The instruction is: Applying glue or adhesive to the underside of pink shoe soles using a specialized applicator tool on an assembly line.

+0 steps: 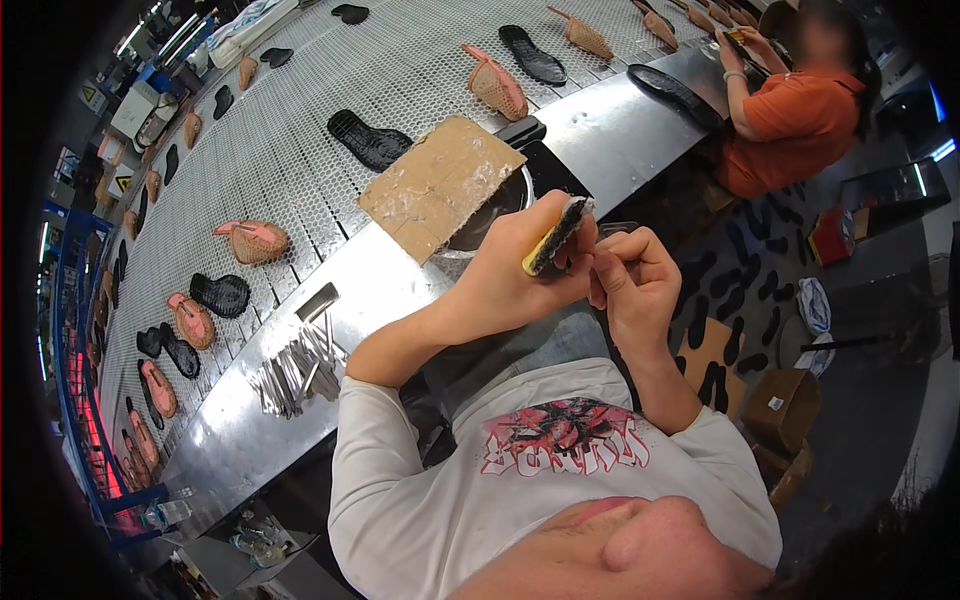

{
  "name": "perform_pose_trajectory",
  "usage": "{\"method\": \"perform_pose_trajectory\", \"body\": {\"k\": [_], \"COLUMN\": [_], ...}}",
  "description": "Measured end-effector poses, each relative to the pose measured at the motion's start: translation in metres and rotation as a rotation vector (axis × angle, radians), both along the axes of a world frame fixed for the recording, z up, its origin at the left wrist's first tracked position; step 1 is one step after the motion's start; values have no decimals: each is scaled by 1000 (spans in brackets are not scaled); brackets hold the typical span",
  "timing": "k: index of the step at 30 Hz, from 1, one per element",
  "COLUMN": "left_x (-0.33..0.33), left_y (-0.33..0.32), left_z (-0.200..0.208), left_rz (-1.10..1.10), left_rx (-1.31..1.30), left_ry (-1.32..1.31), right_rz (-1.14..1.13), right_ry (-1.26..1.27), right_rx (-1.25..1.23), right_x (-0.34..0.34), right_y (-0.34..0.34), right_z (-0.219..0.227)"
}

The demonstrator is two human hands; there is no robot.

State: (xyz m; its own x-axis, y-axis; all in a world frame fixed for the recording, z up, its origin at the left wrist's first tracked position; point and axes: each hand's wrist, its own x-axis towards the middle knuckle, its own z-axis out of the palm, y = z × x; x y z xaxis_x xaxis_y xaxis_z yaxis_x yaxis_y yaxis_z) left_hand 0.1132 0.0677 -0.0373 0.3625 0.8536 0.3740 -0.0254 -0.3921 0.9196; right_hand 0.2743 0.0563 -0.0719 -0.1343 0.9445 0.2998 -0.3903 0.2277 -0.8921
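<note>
My left hand (505,270) is closed around a small brush-like thing (556,238), yellow along one side and black and bristly on the other, with a whitish tip. My right hand (640,285) is close beside it, thumb and forefinger pinched together. A thin, see-through edge shows above those fingers; what they hold is too small to make out. Just beyond my left hand is a round dark container (478,228) with a pale rim. A worn piece of brown cardboard (440,185) lies partly over it.
A mesh conveyor (290,150) carries black soles (368,142) and tan and pink shoe uppers (255,241). Thin metal strips (295,370) are heaped on the metal ledge (370,275). At the right, a person in orange (800,125) handles a dark piece. Cardboard boxes (782,408) and several soles lie below.
</note>
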Motion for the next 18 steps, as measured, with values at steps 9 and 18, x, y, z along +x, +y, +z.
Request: {"method": "perform_pose_trajectory", "body": {"k": [9,18], "left_x": [12,21], "left_y": [10,9], "left_z": [-10,-18], "left_rz": [24,56], "left_rx": [133,-67], "left_ry": [-38,-192], "right_rz": [41,8], "right_ry": [30,83], "right_rx": [-36,-101], "right_x": [4,0], "right_y": [7,9], "right_z": [-3,0]}}
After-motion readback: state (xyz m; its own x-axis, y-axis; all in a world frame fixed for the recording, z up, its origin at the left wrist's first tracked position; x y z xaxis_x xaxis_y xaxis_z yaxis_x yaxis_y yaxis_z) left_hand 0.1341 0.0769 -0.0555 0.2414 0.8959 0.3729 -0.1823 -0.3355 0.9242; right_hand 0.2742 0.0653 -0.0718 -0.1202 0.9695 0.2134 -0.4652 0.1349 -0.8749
